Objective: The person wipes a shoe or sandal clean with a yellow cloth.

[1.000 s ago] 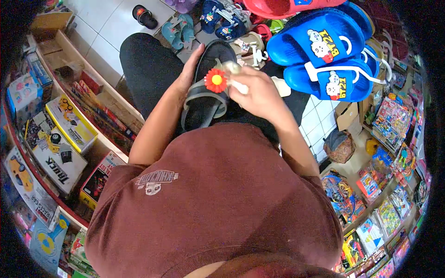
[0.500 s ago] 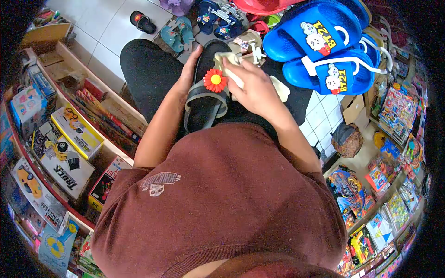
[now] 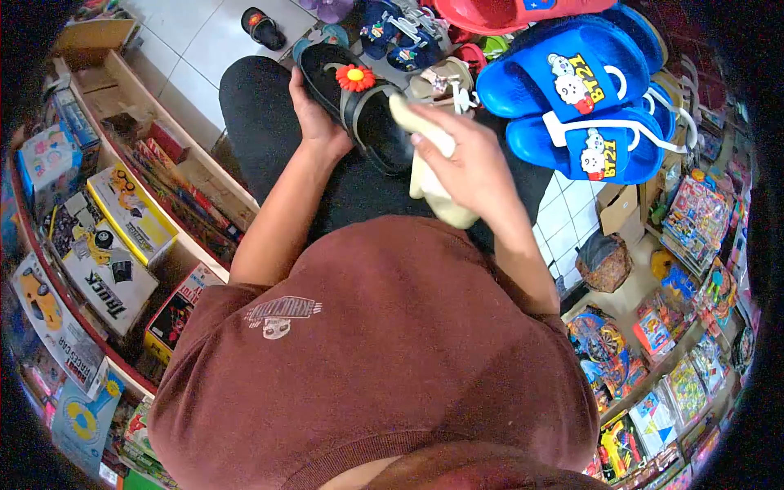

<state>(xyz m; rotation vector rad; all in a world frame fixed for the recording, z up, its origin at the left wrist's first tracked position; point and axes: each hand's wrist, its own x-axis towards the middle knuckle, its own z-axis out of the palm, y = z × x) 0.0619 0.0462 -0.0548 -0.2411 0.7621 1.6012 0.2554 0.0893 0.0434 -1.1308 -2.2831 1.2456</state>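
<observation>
A black sandal (image 3: 379,131) with a grey-edged strap and a red flower (image 3: 354,78) lies tilted over my lap. My left hand (image 3: 317,118) grips its side from the left, fingers hidden underneath. In my right hand (image 3: 469,155) is a bunched pale yellow cloth (image 3: 430,175), held close over the heel end of the sandal's footbed. Just right of that hand are blue slides (image 3: 563,90) with white hangers and cartoon figures on their straps.
Small dark blue sandals (image 3: 392,37), a beige pair (image 3: 441,77) and a red one (image 3: 523,10) crowd the floor ahead. A single black sandal (image 3: 263,28) lies on white tiles. Shelves of boxed toys (image 3: 110,269) run along my left; packaged toys (image 3: 698,208) line the right.
The sandal has turned, its flower end swinging up and left, its heel end to the right. My right hand with the cloth has moved from the front of the footbed to the heel.
</observation>
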